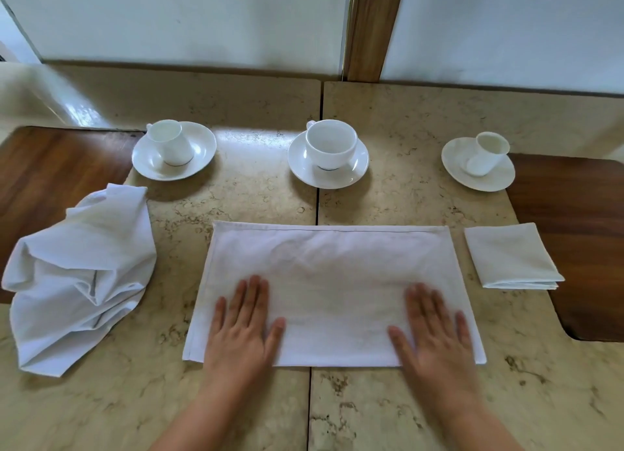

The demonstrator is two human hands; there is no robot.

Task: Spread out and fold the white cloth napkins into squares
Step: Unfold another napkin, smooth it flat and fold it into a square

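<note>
A white napkin [332,271] lies flat as a wide rectangle on the marble table [388,400], in front of me. My left hand [243,329] presses flat on its near left part, fingers straight. My right hand [435,332] presses flat on its near right part, slightly blurred. To the right lies a napkin folded into a small square [513,256]. A crumpled white napkin [81,278] sits in a heap at the left.
Three white cups on saucers stand in a row behind the napkins: left cup [172,148], middle cup [329,151], right cup [483,158] tipped on its saucer. Dark wooden surfaces flank the marble at the left [50,167] and right [580,241]. A wall rises behind.
</note>
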